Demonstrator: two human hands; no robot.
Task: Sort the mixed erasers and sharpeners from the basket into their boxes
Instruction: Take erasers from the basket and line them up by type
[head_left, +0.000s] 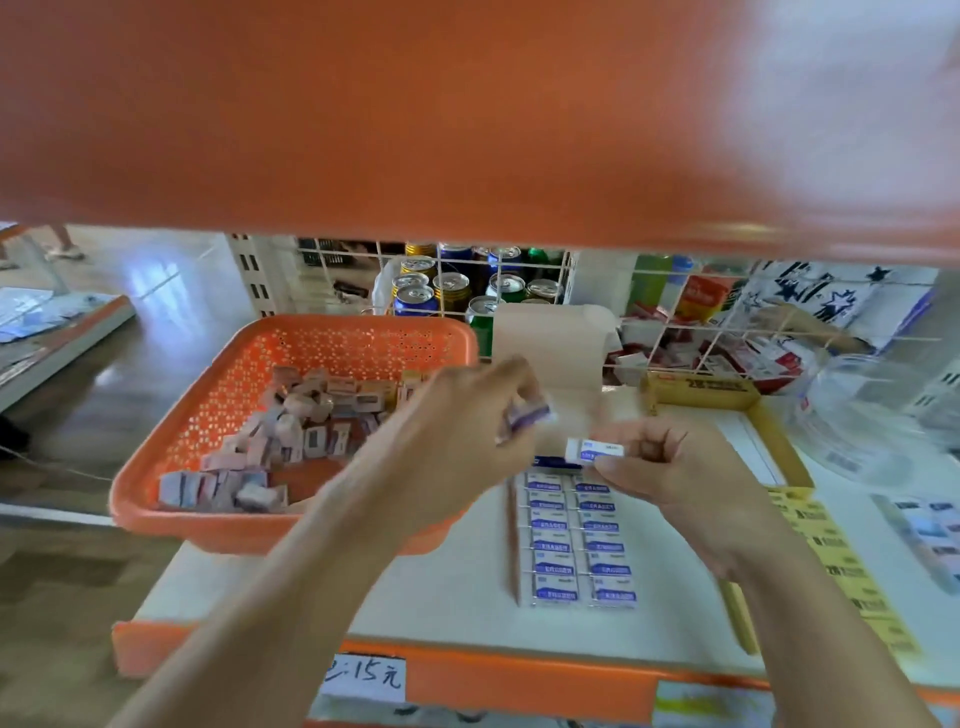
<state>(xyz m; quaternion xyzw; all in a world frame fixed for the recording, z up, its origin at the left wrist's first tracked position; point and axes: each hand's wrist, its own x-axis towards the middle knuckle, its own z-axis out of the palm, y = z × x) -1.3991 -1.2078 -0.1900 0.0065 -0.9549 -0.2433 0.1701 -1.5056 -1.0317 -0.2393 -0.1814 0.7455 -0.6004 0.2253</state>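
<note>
My right hand (670, 467) pinches one white, blue-labelled eraser (595, 449); my left hand (457, 441) grips a blurred purple-striped bundle (524, 415). Boxed erasers (579, 545) lie in two columns.

White price tag (363, 675) on orange shelf edge (519, 686): handwritten "15元". Yellow box flap (698, 387): "28", remainder blurred. Blue print on boxed erasers (576, 540): unreadable.
</note>
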